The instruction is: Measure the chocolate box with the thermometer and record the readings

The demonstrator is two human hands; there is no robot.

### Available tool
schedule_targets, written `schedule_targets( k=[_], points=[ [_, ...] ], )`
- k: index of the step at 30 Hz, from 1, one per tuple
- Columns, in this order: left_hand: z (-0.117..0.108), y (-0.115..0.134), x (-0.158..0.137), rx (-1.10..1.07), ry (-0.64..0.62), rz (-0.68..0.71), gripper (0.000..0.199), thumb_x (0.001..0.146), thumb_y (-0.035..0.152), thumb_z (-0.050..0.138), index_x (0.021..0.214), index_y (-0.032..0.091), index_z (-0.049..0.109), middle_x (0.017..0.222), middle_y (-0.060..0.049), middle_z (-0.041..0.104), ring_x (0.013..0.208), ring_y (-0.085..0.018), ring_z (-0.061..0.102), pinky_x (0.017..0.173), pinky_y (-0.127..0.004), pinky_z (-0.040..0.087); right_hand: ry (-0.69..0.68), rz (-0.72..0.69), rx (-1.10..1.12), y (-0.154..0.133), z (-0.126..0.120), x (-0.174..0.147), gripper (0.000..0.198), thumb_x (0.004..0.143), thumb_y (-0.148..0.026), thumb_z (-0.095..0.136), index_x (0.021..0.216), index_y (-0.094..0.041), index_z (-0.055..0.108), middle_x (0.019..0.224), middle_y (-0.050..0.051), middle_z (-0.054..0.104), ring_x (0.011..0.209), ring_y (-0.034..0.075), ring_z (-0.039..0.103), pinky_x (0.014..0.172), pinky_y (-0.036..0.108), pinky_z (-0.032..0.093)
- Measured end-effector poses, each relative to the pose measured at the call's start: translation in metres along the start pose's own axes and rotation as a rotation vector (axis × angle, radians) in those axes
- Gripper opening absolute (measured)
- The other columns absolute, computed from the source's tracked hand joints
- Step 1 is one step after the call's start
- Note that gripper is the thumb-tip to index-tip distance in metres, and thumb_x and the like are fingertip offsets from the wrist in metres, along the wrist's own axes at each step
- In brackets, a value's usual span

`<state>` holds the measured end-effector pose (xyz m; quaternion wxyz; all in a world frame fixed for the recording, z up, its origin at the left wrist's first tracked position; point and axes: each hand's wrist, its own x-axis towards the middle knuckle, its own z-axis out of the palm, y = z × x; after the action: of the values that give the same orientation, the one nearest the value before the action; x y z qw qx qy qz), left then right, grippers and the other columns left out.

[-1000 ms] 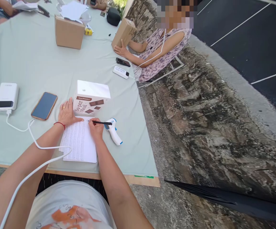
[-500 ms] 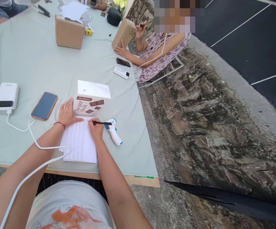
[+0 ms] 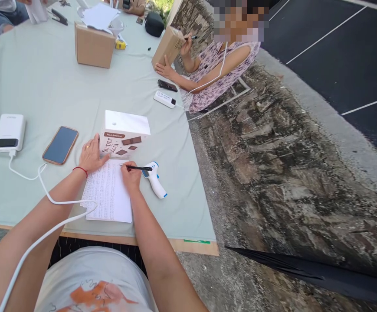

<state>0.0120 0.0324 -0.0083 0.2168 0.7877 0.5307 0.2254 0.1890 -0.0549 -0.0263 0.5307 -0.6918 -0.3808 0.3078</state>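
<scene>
My right hand [image 3: 131, 177] is closed around a black pen [image 3: 141, 167], its tip at the upper part of a sheet of paper [image 3: 108, 195] covered in small handwritten lines. My left hand [image 3: 91, 156] lies with fingers stretched along the left end of a white snack box [image 3: 126, 125] printed with brown bars. Its thumb rests by the box's lower front edge, above the paper's top. Just right of my right hand lies a white and blue infrared thermometer [image 3: 155, 181].
On the left are a white power bank [image 3: 9, 132] with a cable and a phone [image 3: 60, 145]. Farther back stands a cardboard box [image 3: 94, 45] with papers on top. Across the right side, another person [image 3: 221, 65] holds a carton [image 3: 167, 50] and a pen.
My left thumb has shifted up and left, off the paper toward the box. My right hand stays almost in place. The other person's pen hand has moved slightly; papers appear at the upper left.
</scene>
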Motion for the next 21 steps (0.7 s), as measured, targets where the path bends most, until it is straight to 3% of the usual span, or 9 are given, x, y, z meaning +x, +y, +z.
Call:
schedule_targets(
  k=[5,9,14,18,21],
  points=[
    [0.000,-0.004,0.003,-0.005,-0.027,-0.019,0.105,0.095,0.055,0.056,0.174,0.003,0.011,0.174,-0.028,0.041,0.165,-0.044,0.034,0.135,-0.065,0.022,0.036,-0.015,0.029,0.002,-0.001,0.000,0.012,0.081,-0.038,0.054,0.081,-0.026,0.057,0.074,-0.002,0.062,0.076,0.019,0.058,0.075,0.031,0.053],
    [-0.002,-0.006,0.004,-0.061,0.010,-0.029,0.100,0.096,0.058,0.054,0.174,0.008,0.014,0.169,-0.025,0.050,0.162,-0.042,0.040,0.133,-0.065,0.027,0.077,-0.174,-0.008,0.000,-0.007,-0.003,0.021,0.094,-0.040,0.049,0.098,-0.024,0.063,0.097,0.005,0.072,0.095,0.021,0.064,0.091,0.035,0.054],
    [-0.010,-0.002,0.001,-0.082,0.017,-0.072,0.099,0.098,0.063,0.046,0.170,-0.001,0.021,0.161,-0.029,0.056,0.156,-0.042,0.046,0.131,-0.060,0.033,-0.025,-0.382,-0.458,-0.008,-0.026,-0.014,0.026,0.101,-0.023,0.049,0.117,-0.020,0.070,0.103,0.012,0.075,0.100,0.027,0.067,0.093,0.039,0.051],
    [-0.014,0.000,0.001,-0.104,0.092,-0.123,0.086,0.102,0.060,0.038,0.168,0.004,0.031,0.148,-0.025,0.065,0.142,-0.041,0.056,0.123,-0.060,0.041,-0.166,-0.327,-0.841,-0.010,-0.034,-0.032,0.030,0.094,-0.006,0.053,0.110,-0.019,0.075,0.091,0.011,0.076,0.091,0.027,0.068,0.085,0.036,0.047],
    [-0.016,-0.001,0.001,-0.106,0.108,-0.135,0.075,0.105,0.057,0.034,0.161,0.008,0.043,0.139,-0.023,0.070,0.137,-0.041,0.060,0.120,-0.060,0.044,-0.241,-0.263,-0.943,-0.008,-0.034,-0.045,0.026,0.091,-0.005,0.059,0.099,-0.022,0.077,0.082,0.008,0.074,0.083,0.026,0.067,0.079,0.035,0.045]
  ],
)
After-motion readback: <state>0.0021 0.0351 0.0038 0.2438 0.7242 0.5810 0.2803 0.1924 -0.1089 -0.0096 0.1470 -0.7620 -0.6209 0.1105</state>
